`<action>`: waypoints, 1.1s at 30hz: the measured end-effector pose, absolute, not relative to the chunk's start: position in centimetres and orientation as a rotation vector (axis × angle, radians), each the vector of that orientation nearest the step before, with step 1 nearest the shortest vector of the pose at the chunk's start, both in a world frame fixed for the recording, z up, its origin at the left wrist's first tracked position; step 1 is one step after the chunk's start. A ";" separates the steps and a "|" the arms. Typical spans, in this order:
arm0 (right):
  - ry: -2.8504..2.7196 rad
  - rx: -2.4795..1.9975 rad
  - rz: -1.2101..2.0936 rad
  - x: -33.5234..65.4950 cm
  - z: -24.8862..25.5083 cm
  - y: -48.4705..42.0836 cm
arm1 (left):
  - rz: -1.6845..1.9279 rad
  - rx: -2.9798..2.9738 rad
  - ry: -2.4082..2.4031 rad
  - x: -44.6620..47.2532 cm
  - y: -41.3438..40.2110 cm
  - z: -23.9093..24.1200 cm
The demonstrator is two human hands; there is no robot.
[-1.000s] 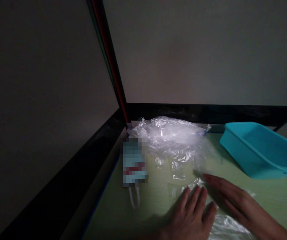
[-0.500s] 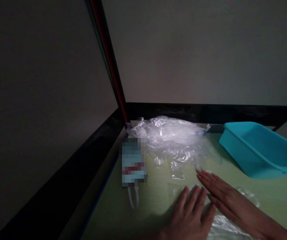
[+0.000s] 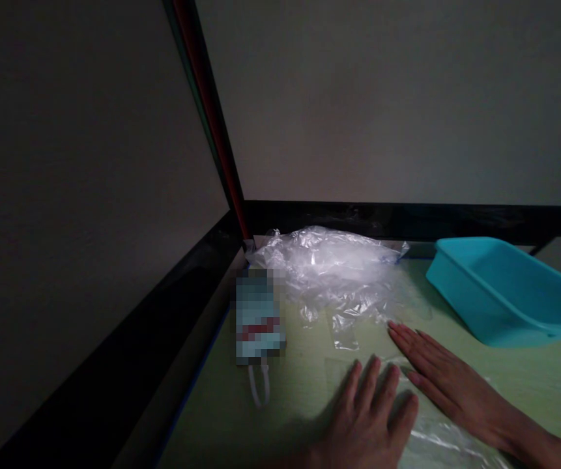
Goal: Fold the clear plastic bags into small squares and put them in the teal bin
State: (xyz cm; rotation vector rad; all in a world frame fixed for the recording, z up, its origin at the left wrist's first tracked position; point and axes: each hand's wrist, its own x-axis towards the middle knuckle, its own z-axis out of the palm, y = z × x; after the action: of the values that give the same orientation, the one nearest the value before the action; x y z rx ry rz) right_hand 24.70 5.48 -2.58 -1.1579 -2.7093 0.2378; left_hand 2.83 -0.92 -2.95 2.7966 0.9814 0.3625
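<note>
Dim grey walls close in behind your pale green tabletop (image 3: 529, 384), which has a dark frame at its far edge. Your left hand (image 3: 365, 420) lies flat with its fingers (image 3: 371, 384) spread and released, pressing on a clear plastic bag (image 3: 436, 436) that lies flat on the tabletop under both palms. Your right hand (image 3: 444, 378) is flat too, fingers straight and gripping nothing, pointing toward 11 o'clock and just beside the left. At 12 o'clock from your fingers sits a crumpled heap of clear plastic bags (image 3: 329, 267). At 10 o'clock lies a small blurred packet (image 3: 259, 317) with white loops. At 2 o'clock, well apart, stands a teal plastic tub (image 3: 505, 290)
</note>
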 end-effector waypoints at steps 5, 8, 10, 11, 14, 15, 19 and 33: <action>-2.707 -1.164 0.247 24.5 -2.5 5.4 | 0.333 2.707 0.981 2.9 -0.6 -3.6; -2.727 -1.167 0.236 24.5 -2.4 5.6 | 0.308 2.668 1.001 2.9 -0.5 -3.3; -2.737 -1.161 0.227 24.5 -2.3 5.7 | 0.298 2.651 1.009 2.8 -0.5 -2.7; -2.741 -1.155 0.222 24.5 -2.2 5.8 | 0.290 2.642 1.011 2.7 -0.6 -2.3; -2.745 -1.155 0.193 24.6 -2.2 6.0 | 0.268 2.629 0.999 2.4 -0.8 -1.1; -2.742 -1.162 0.183 24.6 -2.2 6.0 | 0.266 2.631 0.995 2.3 -0.8 -0.8; -2.705 -1.205 0.166 24.7 -2.3 6.2 | 0.253 2.646 0.999 2.0 -0.7 -0.3; -2.626 -1.225 0.125 24.8 -1.7 5.0 | 0.265 2.586 1.115 1.8 -0.1 0.5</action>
State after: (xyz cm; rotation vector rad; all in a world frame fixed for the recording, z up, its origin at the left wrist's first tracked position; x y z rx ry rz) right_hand 24.77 5.01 -1.70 -1.2250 -2.6259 0.1250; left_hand 1.84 -0.11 0.47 2.5858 1.1145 0.2651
